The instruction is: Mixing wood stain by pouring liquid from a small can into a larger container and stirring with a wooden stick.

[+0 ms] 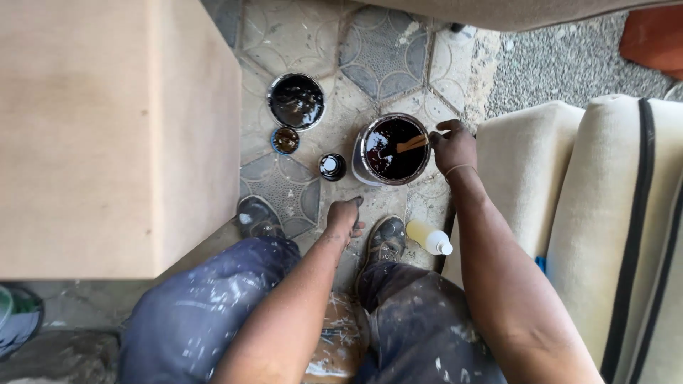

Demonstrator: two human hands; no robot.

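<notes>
My right hand (453, 147) grips a wooden stick (412, 144) that dips into an open metal can (392, 148) full of dark glossy liquid on the tiled floor. My left hand (346, 215) hangs lower between my knees, fingers curled, nothing visible in it, just in front of the can. To the can's left stand a small dark bottle (331, 166), a small round cap or lid (285, 140) and the can's dark-coated lid (296, 101).
A large bare wooden box or panel (107, 135) fills the left side. Cream upholstered cushions (590, 213) with dark piping stand on the right. A small plastic bottle of yellowish liquid (430, 237) lies by my right shoe (384, 242). Patterned tiles (384, 50) lie beyond.
</notes>
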